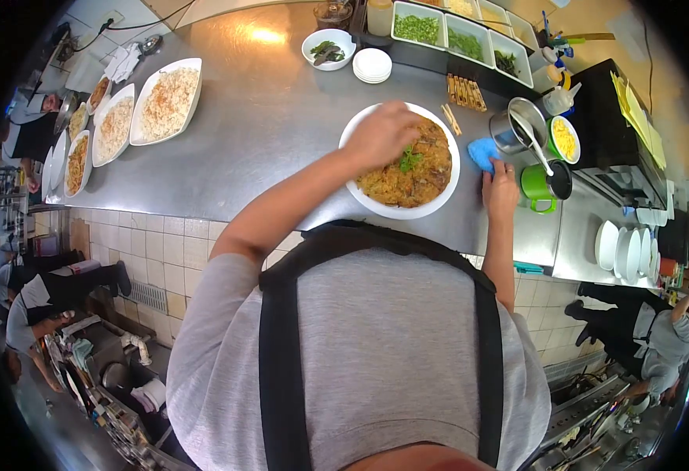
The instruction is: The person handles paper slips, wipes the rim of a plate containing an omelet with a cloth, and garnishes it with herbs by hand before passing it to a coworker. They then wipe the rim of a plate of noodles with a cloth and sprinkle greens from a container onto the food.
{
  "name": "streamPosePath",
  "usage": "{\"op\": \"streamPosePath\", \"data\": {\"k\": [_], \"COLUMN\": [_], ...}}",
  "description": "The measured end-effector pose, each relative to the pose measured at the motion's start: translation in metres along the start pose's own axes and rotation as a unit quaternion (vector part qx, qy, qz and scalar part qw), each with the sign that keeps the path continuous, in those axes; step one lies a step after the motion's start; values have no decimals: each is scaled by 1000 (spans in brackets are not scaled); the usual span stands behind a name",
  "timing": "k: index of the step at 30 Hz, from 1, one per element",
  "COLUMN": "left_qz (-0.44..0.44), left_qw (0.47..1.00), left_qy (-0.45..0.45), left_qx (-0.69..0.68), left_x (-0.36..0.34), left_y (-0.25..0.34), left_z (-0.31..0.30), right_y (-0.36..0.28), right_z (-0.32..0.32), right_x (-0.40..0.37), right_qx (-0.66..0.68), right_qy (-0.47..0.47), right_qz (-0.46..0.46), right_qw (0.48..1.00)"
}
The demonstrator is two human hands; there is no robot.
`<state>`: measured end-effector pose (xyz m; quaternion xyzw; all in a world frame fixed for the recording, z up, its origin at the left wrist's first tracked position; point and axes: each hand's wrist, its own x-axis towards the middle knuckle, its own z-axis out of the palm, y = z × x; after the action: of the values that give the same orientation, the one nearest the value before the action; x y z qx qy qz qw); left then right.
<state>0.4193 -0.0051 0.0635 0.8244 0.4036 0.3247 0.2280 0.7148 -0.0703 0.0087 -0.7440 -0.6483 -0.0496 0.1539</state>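
A round white bowl (pixel 350 129) of brown, saucy food (pixel 415 184) sits before me on the steel counter. Green herb sprigs (pixel 410 161) lie on the middle of the food. My left hand (pixel 383 135) hovers over the bowl's upper left part, its fingers bent down and drawn together, slightly blurred. Whatever is between those fingertips is hidden. To the right of the bowl, my right hand (pixel 501 186) rests at the counter with its fingers closed on a blue cloth (pixel 483 153).
White dishes of rice (pixel 170 102) stand on the left. Beyond the bowl are a small bowl of dark leaves (pixel 328 50), stacked white saucers (pixel 372 66) and trays of chopped greens (pixel 417 28). A steel pot (pixel 511 129) and green mug (pixel 538 185) stand right. Co-workers (pixel 662 341) are behind.
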Motion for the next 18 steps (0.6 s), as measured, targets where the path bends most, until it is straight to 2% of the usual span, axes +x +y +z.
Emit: {"op": "streamPosePath", "data": {"k": [2,4,5,7,8,10,14,16,17,18], "left_qz": [84,162,163,171,172,171,179,95,93,67], "left_qw": [995,985,985,983,982,965,968,978,979,991], "left_qy": [-52,-55,-54,-70,-71,-198,-178,-184,-183,-117], "left_qx": [-9,-8,-12,21,18,19,9,-9,-9,-24], "left_x": [17,26,27,28,29,31,31,33,30,26], "left_y": [31,45,52,61,63,69,84,90,86,80], "left_z": [22,58,72,93,94,93,68,45,36,25], "right_y": [2,5,0,-13,-16,-20,-27,-38,-37,-39], "right_z": [-4,-10,-19,-39,-48,-64,-85,-100,-101,-104], "right_x": [-3,-12,-17,-31,-37,-46,-49,-41,-37,-32], "right_qx": [17,125,122,334,332,427,414,323,240,240], "right_qy": [-5,-18,-19,-112,-113,-113,-109,-65,-55,-56], "right_qz": [1,-13,-12,113,116,152,135,95,80,78], "right_qw": [1000,992,992,929,929,884,893,939,966,966]}}
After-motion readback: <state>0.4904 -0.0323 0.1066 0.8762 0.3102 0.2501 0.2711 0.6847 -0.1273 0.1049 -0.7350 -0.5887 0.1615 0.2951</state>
